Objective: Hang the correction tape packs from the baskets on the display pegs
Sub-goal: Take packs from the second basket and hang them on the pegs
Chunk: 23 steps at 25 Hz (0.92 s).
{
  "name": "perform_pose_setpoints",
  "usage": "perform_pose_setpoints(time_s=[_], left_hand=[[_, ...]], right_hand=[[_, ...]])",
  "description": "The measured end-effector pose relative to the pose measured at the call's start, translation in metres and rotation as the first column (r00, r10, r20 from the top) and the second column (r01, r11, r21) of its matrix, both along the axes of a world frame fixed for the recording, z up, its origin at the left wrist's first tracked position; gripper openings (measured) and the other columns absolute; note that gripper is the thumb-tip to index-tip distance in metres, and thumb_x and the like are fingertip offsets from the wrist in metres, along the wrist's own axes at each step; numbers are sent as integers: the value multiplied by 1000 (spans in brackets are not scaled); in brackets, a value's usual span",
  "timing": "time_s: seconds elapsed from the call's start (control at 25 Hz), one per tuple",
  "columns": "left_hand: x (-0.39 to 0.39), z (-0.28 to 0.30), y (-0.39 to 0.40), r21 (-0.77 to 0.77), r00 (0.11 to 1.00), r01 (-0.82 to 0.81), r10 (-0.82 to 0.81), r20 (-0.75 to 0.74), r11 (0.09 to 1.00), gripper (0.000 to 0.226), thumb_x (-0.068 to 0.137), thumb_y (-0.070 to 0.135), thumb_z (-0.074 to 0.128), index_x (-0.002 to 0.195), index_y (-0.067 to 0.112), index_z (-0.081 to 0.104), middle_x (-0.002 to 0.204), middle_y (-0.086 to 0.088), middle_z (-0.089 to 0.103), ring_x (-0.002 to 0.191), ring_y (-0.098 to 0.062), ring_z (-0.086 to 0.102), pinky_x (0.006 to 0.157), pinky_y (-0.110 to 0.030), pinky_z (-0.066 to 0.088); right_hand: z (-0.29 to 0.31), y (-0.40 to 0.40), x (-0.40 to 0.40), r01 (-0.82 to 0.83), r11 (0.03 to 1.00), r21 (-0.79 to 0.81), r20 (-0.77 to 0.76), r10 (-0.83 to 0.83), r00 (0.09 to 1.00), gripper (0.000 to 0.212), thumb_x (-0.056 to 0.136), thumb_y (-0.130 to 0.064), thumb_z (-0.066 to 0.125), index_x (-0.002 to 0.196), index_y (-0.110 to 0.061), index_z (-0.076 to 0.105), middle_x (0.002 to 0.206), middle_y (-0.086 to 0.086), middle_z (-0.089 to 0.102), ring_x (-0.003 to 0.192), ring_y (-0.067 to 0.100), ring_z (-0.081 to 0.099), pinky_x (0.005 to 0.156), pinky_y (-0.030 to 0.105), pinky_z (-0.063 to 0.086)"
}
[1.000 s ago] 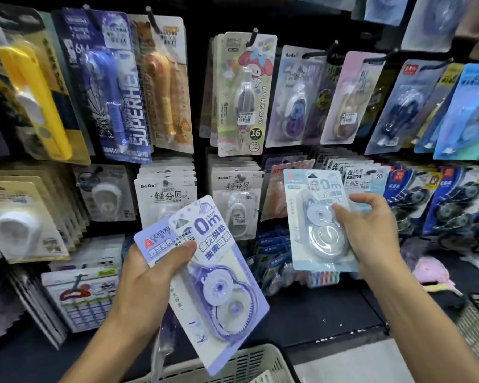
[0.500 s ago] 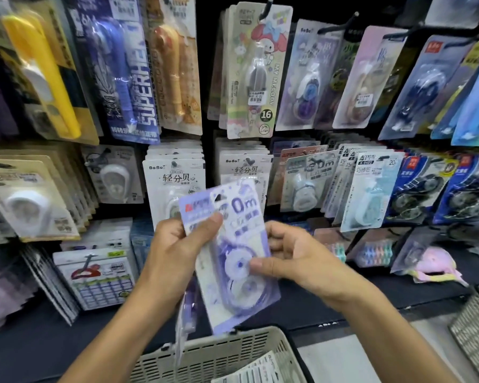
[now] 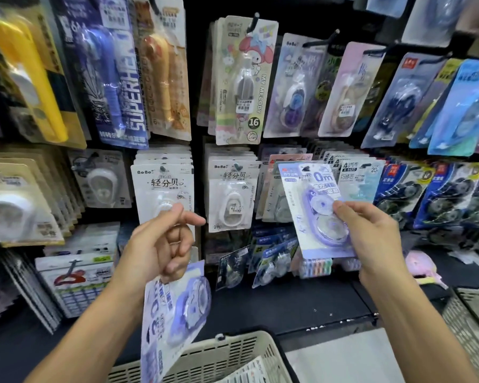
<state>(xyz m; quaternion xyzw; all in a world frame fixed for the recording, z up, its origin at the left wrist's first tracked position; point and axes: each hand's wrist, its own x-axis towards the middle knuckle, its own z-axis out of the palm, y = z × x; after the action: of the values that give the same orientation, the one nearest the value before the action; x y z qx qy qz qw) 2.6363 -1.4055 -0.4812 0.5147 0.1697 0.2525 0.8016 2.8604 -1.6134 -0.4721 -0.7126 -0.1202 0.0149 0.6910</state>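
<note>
My right hand [image 3: 371, 239] pinches a purple correction tape pack [image 3: 314, 205] upright before the pegs, while my left hand [image 3: 161, 241] grips another pack [image 3: 174, 305] hanging below it.

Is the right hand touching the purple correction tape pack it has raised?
Touching: the head view shows the right hand pinching the purple correction tape pack at its edge.

Low on the left we see a white pack with a red shape and a printed grid [image 3: 76, 283]. On the dark shelf [image 3: 288, 305] lies a pink soft item [image 3: 423, 265] at the right, and a small row of pastel-coloured pieces [image 3: 317, 268] stands near the middle.
</note>
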Motion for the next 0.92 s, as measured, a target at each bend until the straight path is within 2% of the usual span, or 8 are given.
perform_pose_setpoints(time_s=[0.12, 0.2, 0.32, 0.44, 0.52, 0.6, 0.72, 0.92], left_hand=[[4, 8, -3, -60, 993, 103, -99, 65, 993, 41, 83, 45, 51, 77, 13, 76, 53, -3, 40, 32, -10, 29, 38, -13, 20], [7, 16, -6, -95, 982, 170, -161, 95, 981, 43, 84, 46, 50, 78, 12, 76, 53, -4, 40, 33, -10, 29, 40, -15, 18], [10, 18, -7, -179, 966, 239, -215, 141, 954, 46, 83, 48, 50, 81, 9, 75, 53, -4, 40, 36, -12, 30, 41, -16, 19], [7, 14, 0, -247, 947, 288, -236, 218, 925, 49, 79, 52, 56, 92, 10, 77, 69, -8, 56, 52, -16, 44, 47, -21, 30], [4, 12, 8, -259, 958, 228, -169, 232, 938, 52, 83, 57, 57, 107, 16, 76, 102, -11, 70, 79, -20, 62, 65, -31, 44], [2, 6, 17, -259, 986, 27, 18, 168, 965, 46, 90, 55, 55, 110, 19, 76, 119, -11, 70, 98, -23, 66, 82, -37, 45], [5, -2, 17, -8, 950, -294, 291, -115, 956, 26, 98, 36, 54, 101, 22, 76, 114, -6, 71, 94, -18, 65, 74, -31, 42], [9, -14, 6, 198, 921, -296, 334, -202, 934, 20, 99, 20, 59, 98, 22, 78, 112, 1, 75, 102, -17, 66, 77, -31, 46]], right_hand=[[-6, 5, -3, 185, 873, -451, 329, -29, 944, 25, 92, -35, 71, 113, -22, 71, 130, 7, 63, 113, 26, 60, 96, 42, 45], [-9, 16, -20, 71, 800, -595, 481, 284, 830, 53, 88, -44, 72, 136, -30, 56, 149, -5, 46, 137, 19, 43, 111, 45, 37], [-20, 40, -60, -722, 416, -552, 7, 869, 495, 74, 78, -47, 84, 140, -52, 45, 133, -24, 59, 128, -1, 53, 107, 28, 43], [-39, 48, -69, -897, 174, -407, -179, 947, 265, 38, 78, -22, 87, 108, -35, 69, 99, -13, 73, 93, 4, 67, 82, 22, 52], [-36, 44, -62, -925, 269, -270, -136, 940, 313, 24, 80, -15, 83, 100, -22, 70, 98, -6, 75, 90, 9, 69, 78, 22, 54], [-26, 38, -48, -828, 559, -49, -66, 825, 561, 27, 83, -13, 78, 107, -11, 66, 101, 2, 77, 84, 14, 73, 67, 23, 58], [-14, 21, -16, -363, 904, 226, -62, 385, 921, 28, 85, -21, 73, 111, -13, 66, 101, 6, 78, 82, 20, 75, 65, 33, 60], [-27, 4, -3, -73, 985, 156, -14, 77, 997, 22, 89, -19, 74, 102, -36, 71, 96, -15, 75, 82, 15, 68, 65, 29, 48]])
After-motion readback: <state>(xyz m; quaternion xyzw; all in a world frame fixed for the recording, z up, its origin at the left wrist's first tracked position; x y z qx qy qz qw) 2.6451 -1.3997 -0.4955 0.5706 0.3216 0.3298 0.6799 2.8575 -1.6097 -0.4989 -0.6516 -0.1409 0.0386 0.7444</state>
